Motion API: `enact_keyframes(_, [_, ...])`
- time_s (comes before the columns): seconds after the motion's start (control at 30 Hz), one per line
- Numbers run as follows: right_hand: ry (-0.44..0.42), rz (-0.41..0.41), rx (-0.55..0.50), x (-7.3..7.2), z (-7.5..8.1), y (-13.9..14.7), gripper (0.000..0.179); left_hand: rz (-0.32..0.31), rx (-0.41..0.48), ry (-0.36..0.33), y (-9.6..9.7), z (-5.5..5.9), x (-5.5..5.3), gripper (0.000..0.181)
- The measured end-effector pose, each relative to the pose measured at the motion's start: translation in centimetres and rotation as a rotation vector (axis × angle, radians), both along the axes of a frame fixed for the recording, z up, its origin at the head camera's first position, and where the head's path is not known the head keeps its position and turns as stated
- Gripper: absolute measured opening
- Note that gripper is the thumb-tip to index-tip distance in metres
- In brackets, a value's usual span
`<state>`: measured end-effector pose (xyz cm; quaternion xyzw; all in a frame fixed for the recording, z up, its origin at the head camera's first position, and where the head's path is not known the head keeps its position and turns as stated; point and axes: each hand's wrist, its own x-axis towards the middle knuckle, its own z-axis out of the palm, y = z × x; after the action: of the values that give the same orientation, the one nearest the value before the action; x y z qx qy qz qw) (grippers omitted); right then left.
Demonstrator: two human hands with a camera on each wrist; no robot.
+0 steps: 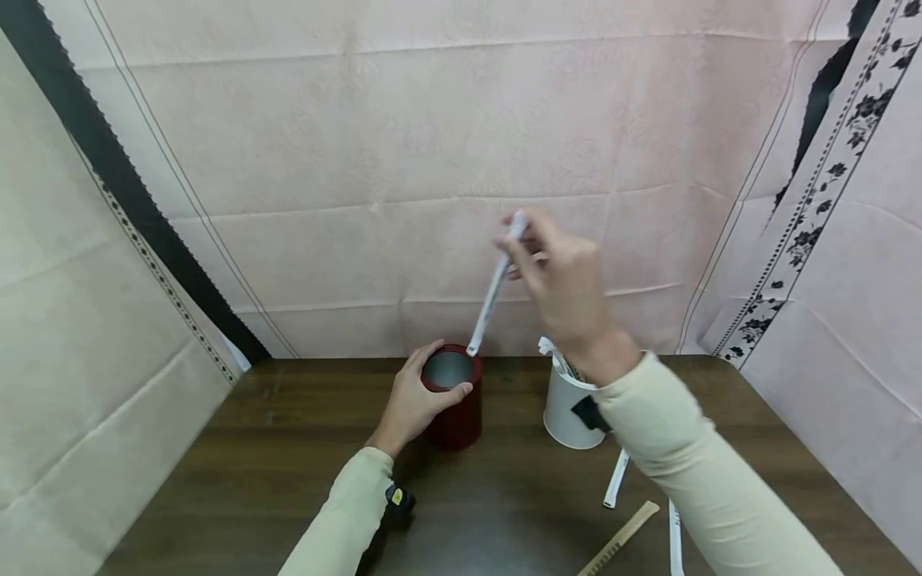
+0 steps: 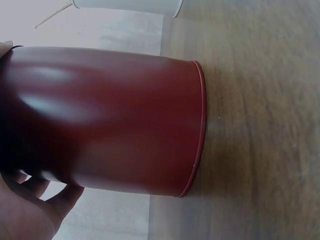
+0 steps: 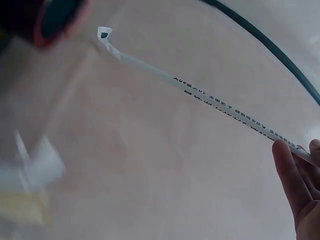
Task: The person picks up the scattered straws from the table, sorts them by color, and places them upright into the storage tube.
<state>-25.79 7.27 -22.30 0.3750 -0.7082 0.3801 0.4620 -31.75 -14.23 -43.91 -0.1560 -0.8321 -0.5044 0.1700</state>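
Reading the clock around the red canister point(image 1: 461, 420) as the head view shows it, the nearest things lie on the brown table point(image 1: 288, 488) toward four o'clock: one tan strip point(image 1: 621, 538) and two loose white packets point(image 1: 615, 480), partly hidden by the right sleeve point(image 1: 727, 488). There are two containers. The red canister, grey inside, stands on the table in the middle; the left hand point(image 1: 414, 400) comes in from about eight o'clock and grips it firmly, fingers curled round the far side and thumb across the near rim. The white pot point(image 1: 565, 412) stands near it at three o'clock, holding slim pieces too overlapped to count. Between one and two o'clock is the right hand point(image 1: 565, 272), raised, its fingers and thumb closed in a pinch on the top of one slim printed packet point(image 1: 493, 300). The packet slants down toward seven o'clock, its lower end at the canister's far rim; whether they touch I cannot tell. Farthest, at twelve, hangs pale cloth point(image 1: 396, 144).
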Motion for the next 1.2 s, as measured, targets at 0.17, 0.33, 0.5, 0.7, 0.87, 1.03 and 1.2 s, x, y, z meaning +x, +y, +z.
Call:
enact_keyframes(0.17, [-0.142, -0.017, 0.186, -2.9, -4.6, -3.7, 0.012, -0.006, 0.013, -0.009, 0.0, 0.0, 0.2, 0.083])
enact_keyframes(0.33, [-0.327, -0.081, 0.382, -4.9, -9.6, -5.6, 0.01, -0.038, 0.035, 0.001, 0.4, -0.4, -0.1, 0.083])
enact_keyframes(0.5, [-0.417, -0.148, 0.52, -5.3, -11.7, -6.0, 0.017, -0.074, 0.047, 0.038, 0.5, -0.5, -0.4, 0.075])
enact_keyframes(0.7, [-0.349, -0.063, 0.42, -3.0, -10.1, -4.0, 0.031, -0.077, 0.05, 0.047, -0.1, -0.2, -0.2, 0.072])
enact_keyframes(0.87, [-0.452, -0.085, 0.296, -1.0, -7.1, 1.1, 0.04, -0.022, 0.031, 0.022, -0.1, 0.1, 0.0, 0.083])
enact_keyframes(1.03, [-0.697, -0.222, 0.367, -0.5, -5.5, 5.5, 0.054, -0.02, 0.03, 0.019, -0.1, 0.0, -0.1, 0.084])
enact_keyframes(1.2, [-0.711, -0.351, 0.581, -1.2, -6.3, 7.1, 0.036, -0.025, 0.033, 0.015, 0.0, -0.2, -0.1, 0.083])
